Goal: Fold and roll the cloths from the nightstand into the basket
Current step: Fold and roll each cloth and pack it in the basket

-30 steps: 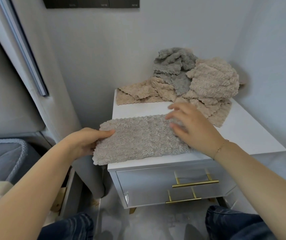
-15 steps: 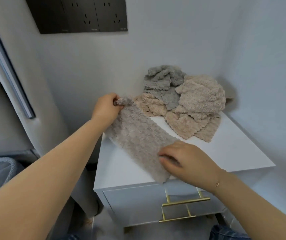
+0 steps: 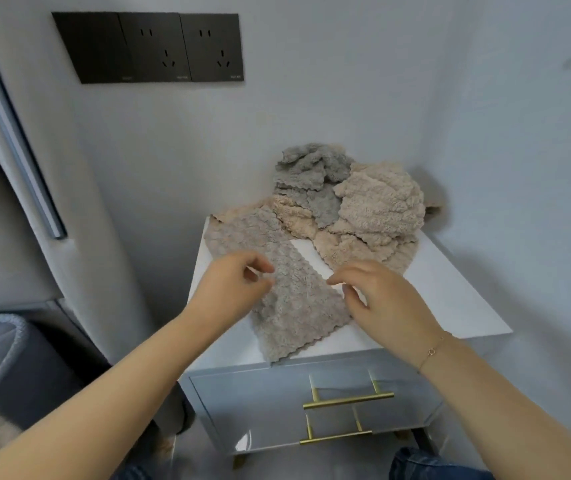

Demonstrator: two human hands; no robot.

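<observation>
A folded taupe fleece cloth point(image 3: 284, 289) lay diagonally across the white nightstand point(image 3: 450, 292), its near end overhanging the front edge. The person's left hand point(image 3: 232, 289) and right hand point(image 3: 377, 296) hovered over it, fingers loosely curled, grasping nothing. Unfolded beige and grey cloths point(image 3: 349, 206) were heaped at the back right corner.

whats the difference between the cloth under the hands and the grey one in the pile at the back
The folded cloth lies flat as a long strip on the nightstand; the grey cloth sits crumpled and bunched in the pile. The folded cloth is a pale greyish beige; the grey cloth is a cooler, darker grey. The folded cloth lies toward the front with one end over the edge; the grey cloth sits by the wall. Both are fluffy with scalloped edges.
</observation>
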